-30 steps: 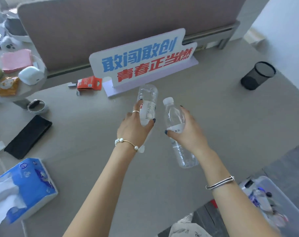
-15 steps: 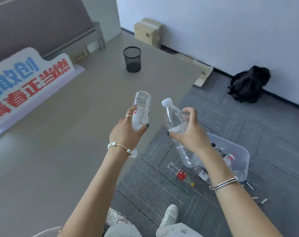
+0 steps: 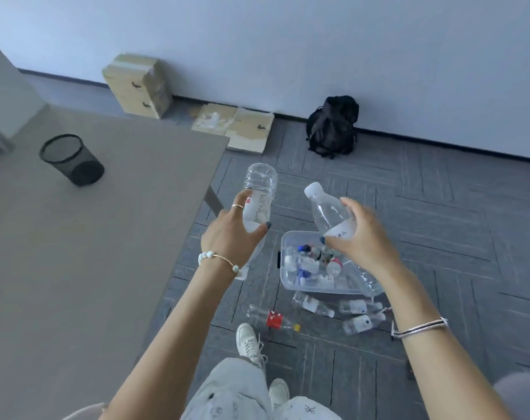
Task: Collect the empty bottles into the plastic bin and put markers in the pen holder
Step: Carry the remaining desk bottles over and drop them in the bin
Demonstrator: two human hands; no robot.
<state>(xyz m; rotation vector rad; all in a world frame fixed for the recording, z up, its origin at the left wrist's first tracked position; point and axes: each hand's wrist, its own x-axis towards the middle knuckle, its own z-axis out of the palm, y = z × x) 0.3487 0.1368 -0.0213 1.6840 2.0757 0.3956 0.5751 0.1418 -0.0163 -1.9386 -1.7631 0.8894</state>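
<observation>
My left hand grips a clear empty bottle with a red and white label, base pointing up, just past the desk's edge. My right hand holds a second clear bottle with a white cap, tilted, right above the plastic bin. That clear bin sits on the floor with several bottles inside. More empty bottles lie on the carpet in front of it. A black mesh pen holder stands on the desk at the left.
The grey desk fills the left side; its corner is near my left hand. A black backpack and cardboard boxes lie against the far wall. My white shoes stand on the grey carpet below.
The view has swung right from the desk toward the floor. Both hands have carried their bottles off the desk, and the right one now hangs over the bin.
</observation>
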